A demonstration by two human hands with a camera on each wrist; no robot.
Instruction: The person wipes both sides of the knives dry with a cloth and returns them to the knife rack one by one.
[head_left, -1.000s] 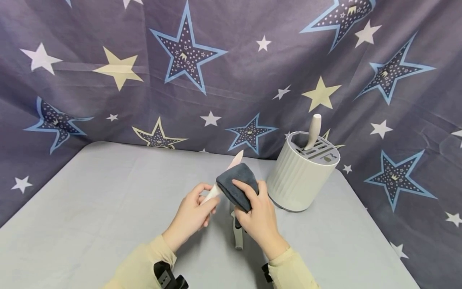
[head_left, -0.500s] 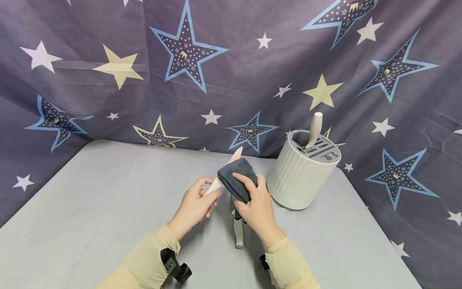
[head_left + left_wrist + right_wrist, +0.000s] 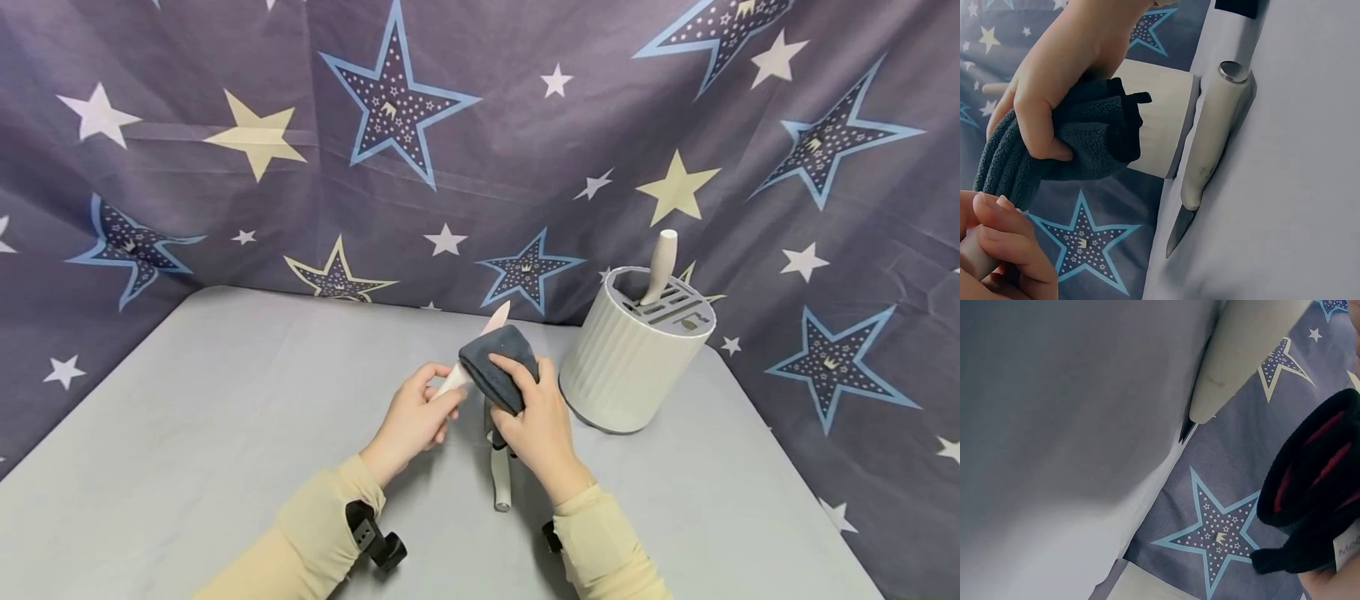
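My left hand [image 3: 412, 417] pinches the white handle of a knife [image 3: 452, 381] held tilted above the table. Its pale pinkish blade tip [image 3: 498, 317] pokes out beyond a folded dark grey-blue cloth [image 3: 491, 357]. My right hand [image 3: 538, 429] grips that cloth around the blade; the middle of the blade is hidden inside. Below the hands, a second knife with a cream handle [image 3: 501, 479] lies on the table. In the left wrist view, this lying knife [image 3: 1210, 137] shows a short dark blade, and the cloth [image 3: 1088, 134] hangs in folds from the right hand [image 3: 1054, 69].
A ribbed off-white knife block [image 3: 630, 375] stands to the right of my hands, with one light-handled knife [image 3: 660, 267] upright in its slotted top. The pale grey tabletop [image 3: 225, 433] meets a star-patterned purple-grey curtain [image 3: 495, 150] behind and at both sides.
The head view has shifted slightly. My left forearm has come a little up and to the right, and both hands with knife and cloth have shifted slightly. The grips stay the same.
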